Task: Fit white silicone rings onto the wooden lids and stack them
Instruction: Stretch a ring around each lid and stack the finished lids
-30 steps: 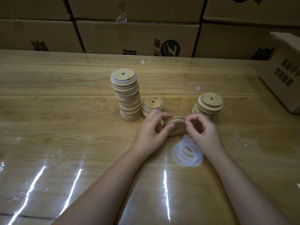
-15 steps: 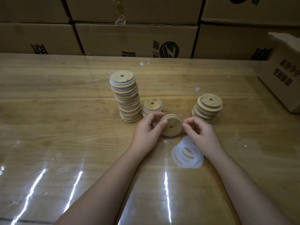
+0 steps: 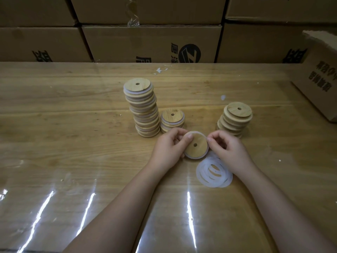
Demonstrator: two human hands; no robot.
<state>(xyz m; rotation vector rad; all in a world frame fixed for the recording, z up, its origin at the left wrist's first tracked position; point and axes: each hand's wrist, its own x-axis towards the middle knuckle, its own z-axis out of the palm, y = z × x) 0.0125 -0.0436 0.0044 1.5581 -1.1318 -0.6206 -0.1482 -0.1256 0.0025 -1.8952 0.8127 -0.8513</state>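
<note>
A round wooden lid (image 3: 196, 146) with a small centre hole is held tilted toward me above the table, a white silicone ring showing around its rim. My left hand (image 3: 169, 147) grips its left edge, thumb on the face. My right hand (image 3: 227, 148) pinches the ring at the lid's right edge. A loose pile of white rings (image 3: 214, 171) lies just below my right hand. A tall stack of ringed lids (image 3: 143, 110) and a short ringed stack (image 3: 172, 120) stand behind. A stack of bare lids (image 3: 236, 119) stands to the right.
The work surface is a wooden table (image 3: 73, 143) under a glossy clear cover. Cardboard boxes (image 3: 151, 42) line its far edge, and another box (image 3: 321, 83) sits on the table at the far right. Small white scraps (image 3: 161, 70) lie near the back.
The lid has turned from edge-on to face toward me, showing its centre hole. My right fingers have shifted to the lid's right rim. The view has dipped slightly.
</note>
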